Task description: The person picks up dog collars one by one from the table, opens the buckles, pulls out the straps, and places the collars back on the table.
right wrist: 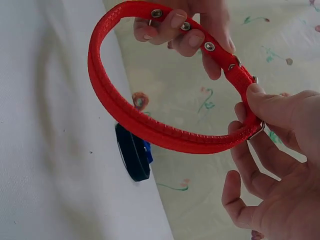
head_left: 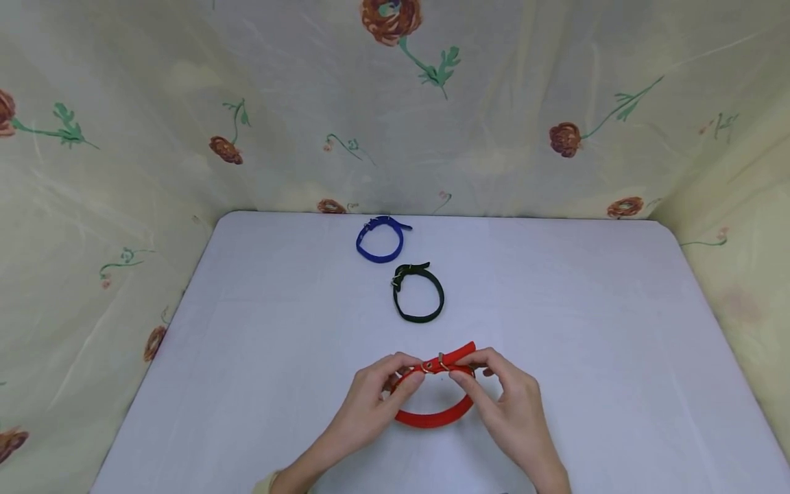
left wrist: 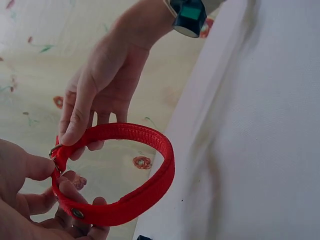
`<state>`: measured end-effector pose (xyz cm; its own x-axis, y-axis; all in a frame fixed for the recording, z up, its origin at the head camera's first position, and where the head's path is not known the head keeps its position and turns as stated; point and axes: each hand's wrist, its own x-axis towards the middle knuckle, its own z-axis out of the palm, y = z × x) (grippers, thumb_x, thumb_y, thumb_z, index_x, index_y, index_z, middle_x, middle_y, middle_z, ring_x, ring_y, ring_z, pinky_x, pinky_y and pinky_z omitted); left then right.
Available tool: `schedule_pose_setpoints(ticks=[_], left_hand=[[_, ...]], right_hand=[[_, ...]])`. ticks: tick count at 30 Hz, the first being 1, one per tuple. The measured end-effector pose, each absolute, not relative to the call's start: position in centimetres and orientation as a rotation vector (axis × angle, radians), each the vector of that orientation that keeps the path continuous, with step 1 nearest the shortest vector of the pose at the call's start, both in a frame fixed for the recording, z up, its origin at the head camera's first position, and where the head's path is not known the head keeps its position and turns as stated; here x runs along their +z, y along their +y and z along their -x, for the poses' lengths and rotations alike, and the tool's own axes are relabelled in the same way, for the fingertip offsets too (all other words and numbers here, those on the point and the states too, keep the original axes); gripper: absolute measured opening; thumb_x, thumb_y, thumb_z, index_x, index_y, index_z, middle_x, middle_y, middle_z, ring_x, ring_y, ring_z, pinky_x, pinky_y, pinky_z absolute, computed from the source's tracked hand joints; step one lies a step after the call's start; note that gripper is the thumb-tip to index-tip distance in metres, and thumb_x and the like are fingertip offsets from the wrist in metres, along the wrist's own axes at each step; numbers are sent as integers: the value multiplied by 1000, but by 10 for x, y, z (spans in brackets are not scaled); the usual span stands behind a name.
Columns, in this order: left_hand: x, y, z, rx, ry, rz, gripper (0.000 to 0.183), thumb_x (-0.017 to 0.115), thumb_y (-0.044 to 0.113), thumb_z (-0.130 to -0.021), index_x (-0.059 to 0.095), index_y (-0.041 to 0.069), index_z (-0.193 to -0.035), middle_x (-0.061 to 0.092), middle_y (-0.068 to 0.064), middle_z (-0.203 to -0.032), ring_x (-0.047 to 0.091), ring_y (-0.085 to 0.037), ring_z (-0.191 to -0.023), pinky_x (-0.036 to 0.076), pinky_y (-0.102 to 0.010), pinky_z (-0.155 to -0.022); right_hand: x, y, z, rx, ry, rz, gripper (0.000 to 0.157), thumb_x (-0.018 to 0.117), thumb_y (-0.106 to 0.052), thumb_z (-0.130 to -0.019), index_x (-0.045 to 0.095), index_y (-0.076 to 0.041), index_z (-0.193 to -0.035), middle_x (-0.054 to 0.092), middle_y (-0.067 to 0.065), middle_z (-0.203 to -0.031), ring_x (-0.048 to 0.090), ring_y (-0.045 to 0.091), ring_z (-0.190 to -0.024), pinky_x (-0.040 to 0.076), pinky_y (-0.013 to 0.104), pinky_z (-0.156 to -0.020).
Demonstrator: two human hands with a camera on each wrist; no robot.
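Observation:
A red collar (head_left: 435, 418), closed into a loop, is held up between both hands near the table's front. My left hand (head_left: 369, 400) pinches its strap between thumb and fingers, left of the metal buckle (head_left: 442, 361). On the other side my right hand (head_left: 511, 405) pinches the strap close to the buckle, and the strap's free end sticks up past the fingertips. Metal eyelets (right wrist: 209, 46) line the strap by the left fingers in the right wrist view. The left wrist view shows the loop (left wrist: 167, 165) hanging open below both hands.
Beyond the hands, a dark green collar (head_left: 422, 318) lies buckled in a ring on the white table (head_left: 278, 309). Farther back lies a blue collar (head_left: 379, 259), also looped. Flower-patterned cloth (head_left: 481, 137) rises behind the table and along both sides.

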<state>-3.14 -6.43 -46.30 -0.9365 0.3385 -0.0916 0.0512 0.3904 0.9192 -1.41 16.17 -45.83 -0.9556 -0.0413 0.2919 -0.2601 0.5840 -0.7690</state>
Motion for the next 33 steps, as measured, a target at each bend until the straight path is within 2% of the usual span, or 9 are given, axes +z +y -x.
schedule_pose_setpoints(ticks=[5,9,12,17,21,26,30,33], left_hand=[[-463,-63,31,1538,2410,-303,20,62,37,-109,72,30,-124,54,6,-77,48,-5,-68,42,-20,-59],[-463,-62,31,1521,2454,-276,24,62,47,-108,74,32,-122,54,8,-76,49,-5,-69,43,-21,-61],[-463,-63,31,1515,2497,-307,25,65,49,-106,76,32,-122,64,11,-84,55,-5,-75,49,-21,-66],[-463,-64,31,1497,2594,-453,20,75,29,-102,78,24,-122,78,9,-105,65,-5,-86,58,-21,-75],[-462,-65,32,1490,2617,-520,23,76,22,-101,77,20,-125,81,6,-110,70,-6,-88,60,-21,-77],[-460,-67,31,1507,2558,-522,24,71,25,-105,75,20,-128,81,3,-113,72,-6,-87,62,-21,-83],[-460,-68,31,1577,2411,-437,26,69,27,-107,73,18,-131,79,-6,-112,73,-13,-82,61,-20,-78],[-459,-69,30,1629,2273,-330,26,67,27,-108,70,17,-132,75,-15,-106,70,-20,-79,55,-18,-67]], right_hand=[[-458,158,13,1320,-2602,-327,34,90,-9,-86,74,-27,-109,78,-20,-99,70,1,-91,57,25,-85],[-457,156,13,1312,-2618,-364,35,91,-9,-85,74,-28,-110,78,-20,-100,70,0,-91,59,29,-85],[-456,155,13,1294,-2616,-347,34,91,-9,-85,74,-26,-109,78,-19,-100,70,0,-90,60,32,-84],[-458,154,13,1276,-2612,-339,33,91,-10,-85,73,-23,-109,79,-17,-100,70,1,-90,61,33,-84],[-458,154,14,1288,-2590,-308,32,92,-10,-85,74,-22,-108,80,-16,-99,69,2,-88,59,28,-84],[-458,154,15,1338,-2521,-264,31,90,-5,-86,75,-20,-109,80,-14,-97,69,3,-85,52,17,-84],[-459,153,15,1347,-2516,-253,31,89,-5,-87,74,-19,-110,80,-14,-98,68,3,-85,53,18,-84],[-458,153,15,1347,-2554,-255,31,89,-7,-87,74,-21,-110,79,-16,-98,69,2,-87,55,21,-84]])
